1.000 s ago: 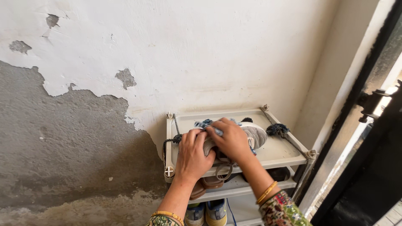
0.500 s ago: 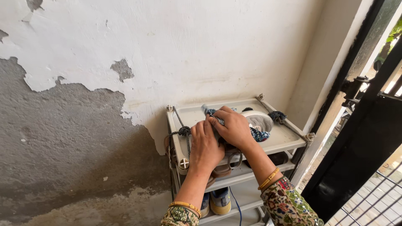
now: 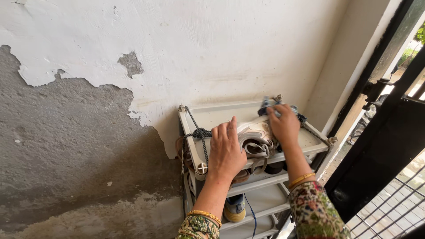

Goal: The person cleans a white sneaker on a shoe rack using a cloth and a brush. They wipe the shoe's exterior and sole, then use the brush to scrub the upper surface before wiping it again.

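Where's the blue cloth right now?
Head view: the blue cloth is at the back right corner of the rack's top shelf, under the right hand, just behind the grey shoe that the left hand rests on.

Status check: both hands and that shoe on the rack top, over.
Left hand flat on grey strapped shoe, top shelf of white plastic rack. Right hand gripping blue patterned cloth. Dark knotted rope beside left hand.

Floral patterned sleeves (image 3: pixel 315 208) and gold bangles (image 3: pixel 301 179) on both bare-fingered arms.
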